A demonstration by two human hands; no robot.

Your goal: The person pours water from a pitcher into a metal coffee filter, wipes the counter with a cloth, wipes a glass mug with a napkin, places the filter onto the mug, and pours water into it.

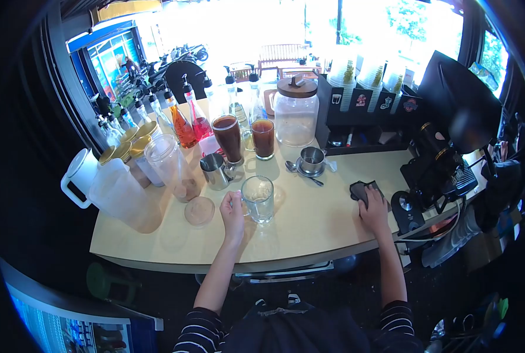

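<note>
My left hand [232, 215] is closed round the handle of a clear glass mug [258, 200], which stands upright on the pale counter and looks empty. Over at the right, my right hand [373, 210] presses on a dark cloth [365, 191] lying on the counter; its fingers rest on top, and whether they grip it is hard to see. Behind the mug stand a tall glass of dark drink [227, 140] and a glass mug of brown drink [263, 141]. A metal pitcher [215, 172] is just behind my left hand, with a round lid [199, 211] to its left.
A small metal cup [312, 160] sits on a saucer beside spoons. Pump bottles [181, 125] line the back left, near a clear jar [167, 157] and a frosted pitcher [121, 191]. A lidded glass jar [296, 117] and cup rack [365, 109] stand behind. A black machine [436, 159] is right.
</note>
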